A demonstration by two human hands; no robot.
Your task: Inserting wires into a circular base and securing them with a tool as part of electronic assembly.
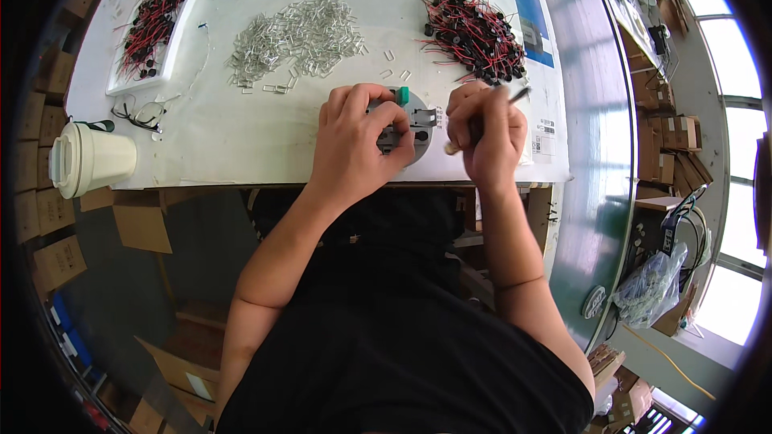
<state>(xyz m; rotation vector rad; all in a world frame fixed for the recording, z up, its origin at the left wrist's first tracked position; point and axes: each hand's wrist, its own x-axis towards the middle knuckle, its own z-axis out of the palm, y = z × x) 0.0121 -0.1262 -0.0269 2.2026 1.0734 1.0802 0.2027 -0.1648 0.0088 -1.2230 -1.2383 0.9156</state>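
Observation:
A round grey device point(420, 149) with a green block point(402, 96) and a metal bracket point(424, 117) lies near the table's front edge. My left hand point(351, 141) curls over its left side, thumb and forefinger bent toward each other; what they pinch is hidden. To the right of the device, my right hand point(490, 133) is closed around a slim dark pen-like tool point(521, 96). One end of the tool sticks out behind the fingers, and a pale tip point(450, 148) shows below them. Most of its shaft is covered by my fingers.
Beyond my hands lie a heap of U-shaped metal pieces point(301, 36) and a pile of black parts with red wires point(474, 36). A white tray point(170, 64) holds more wired parts at left, near glasses point(143, 116) and a cream lidded container point(108, 155).

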